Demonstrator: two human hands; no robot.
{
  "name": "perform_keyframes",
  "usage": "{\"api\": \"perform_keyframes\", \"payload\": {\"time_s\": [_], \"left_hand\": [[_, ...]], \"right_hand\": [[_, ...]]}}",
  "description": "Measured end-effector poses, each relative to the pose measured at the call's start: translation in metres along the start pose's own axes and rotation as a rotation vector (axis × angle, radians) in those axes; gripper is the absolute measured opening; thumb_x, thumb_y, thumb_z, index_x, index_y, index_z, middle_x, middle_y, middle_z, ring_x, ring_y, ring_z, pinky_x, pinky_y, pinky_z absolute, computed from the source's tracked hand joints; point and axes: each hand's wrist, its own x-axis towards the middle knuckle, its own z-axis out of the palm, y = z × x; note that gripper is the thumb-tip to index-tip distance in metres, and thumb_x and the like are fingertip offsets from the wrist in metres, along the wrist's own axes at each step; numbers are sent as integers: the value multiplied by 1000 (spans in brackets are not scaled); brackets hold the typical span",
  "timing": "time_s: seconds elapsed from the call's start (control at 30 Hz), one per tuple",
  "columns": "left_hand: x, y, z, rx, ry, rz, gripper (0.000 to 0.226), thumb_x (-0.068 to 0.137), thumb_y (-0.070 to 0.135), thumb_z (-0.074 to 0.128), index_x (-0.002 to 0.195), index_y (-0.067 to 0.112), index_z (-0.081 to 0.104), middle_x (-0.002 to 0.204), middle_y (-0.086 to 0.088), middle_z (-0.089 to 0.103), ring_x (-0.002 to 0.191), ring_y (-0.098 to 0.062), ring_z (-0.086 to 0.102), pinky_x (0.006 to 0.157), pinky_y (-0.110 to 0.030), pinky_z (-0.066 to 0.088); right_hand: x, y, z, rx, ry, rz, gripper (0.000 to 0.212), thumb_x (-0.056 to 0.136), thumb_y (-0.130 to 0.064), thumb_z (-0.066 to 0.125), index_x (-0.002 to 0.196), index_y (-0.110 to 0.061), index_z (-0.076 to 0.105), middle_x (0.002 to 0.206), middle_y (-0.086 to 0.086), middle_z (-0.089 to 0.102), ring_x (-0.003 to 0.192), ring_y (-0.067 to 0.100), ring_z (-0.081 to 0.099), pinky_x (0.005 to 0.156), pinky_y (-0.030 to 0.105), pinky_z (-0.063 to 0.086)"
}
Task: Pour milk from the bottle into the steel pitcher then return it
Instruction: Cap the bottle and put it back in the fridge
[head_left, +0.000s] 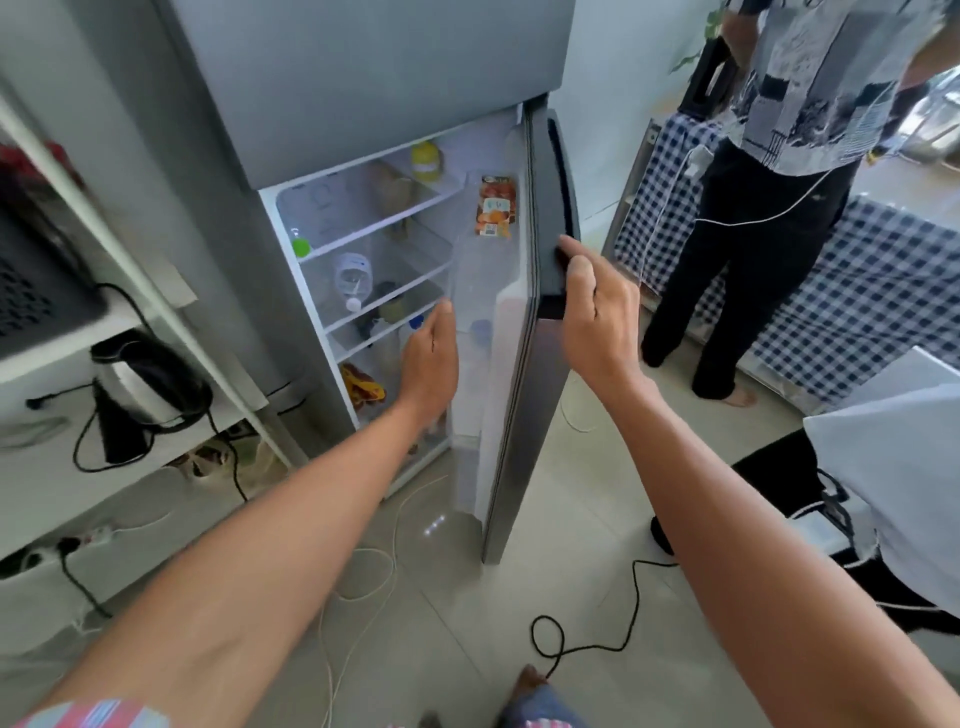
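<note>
A grey fridge (363, 78) stands ahead with its lower door (519, 389) swung partly open. My right hand (597, 312) grips the dark recessed handle (558, 208) on the door's outer face. My left hand (428, 358) reaches into the gap with fingers straight and holds nothing. Just past its fingertips, in the door rack, stands a pale bottle with a blue cap (480, 332), blurred. An orange juice carton (496, 205) sits higher in the door. No steel pitcher is in view.
Fridge shelves hold a yellow jar (426, 158), a lying water bottle (353, 275) and packets. A kettle (145, 379) sits on the white shelf unit at left. A person (779, 182) stands by a checked-cloth table (883, 291) at right. Cables (597, 623) trail across the tiled floor.
</note>
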Motion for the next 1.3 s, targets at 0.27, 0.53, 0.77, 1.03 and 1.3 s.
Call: {"api": "perform_keyframes", "payload": {"time_s": [0.27, 0.53, 0.77, 1.03, 1.3], "left_hand": [[15, 27, -40, 93, 228, -148, 52, 112, 46, 25, 84, 19, 59, 85, -2, 61, 85, -19, 59, 80, -32, 39], [38, 41, -75, 188, 498, -159, 63, 105, 61, 26, 88, 10, 59, 95, -12, 66, 96, -29, 60, 87, -40, 43], [32, 68, -82, 274, 721, -82, 43, 111, 48, 33, 93, 18, 59, 91, 0, 64, 101, -25, 59, 81, -30, 37], [43, 76, -73, 310, 641, -218, 74, 107, 52, 41, 166, 14, 18, 170, -4, 26, 155, -21, 27, 121, -34, 22], [66, 81, -89, 318, 632, -300, 74, 104, 30, 49, 166, 13, 13, 163, -10, 39, 147, -26, 40, 108, -30, 34]], "right_hand": [[48, 30, 35, -131, -552, -86, 67, 107, -54, 39, 165, -24, 25, 174, -9, 11, 160, 6, 0, 130, 36, 4], [67, 16, 106, -171, -520, -212, 78, 105, -64, 35, 164, -14, 26, 173, -4, 19, 161, 14, -1, 126, 34, 12], [89, 17, 151, -215, -599, -384, 64, 111, -46, 34, 162, -9, 26, 172, 2, 21, 161, 25, 1, 120, 51, 33], [116, 3, 174, -276, -753, -472, 66, 113, -37, 35, 166, -6, 10, 176, 3, 4, 161, 24, -9, 127, 41, 21], [134, -9, 184, -402, -902, -435, 70, 111, -35, 34, 166, -14, -4, 175, -5, -12, 159, 18, -19, 117, 58, 37]]}}
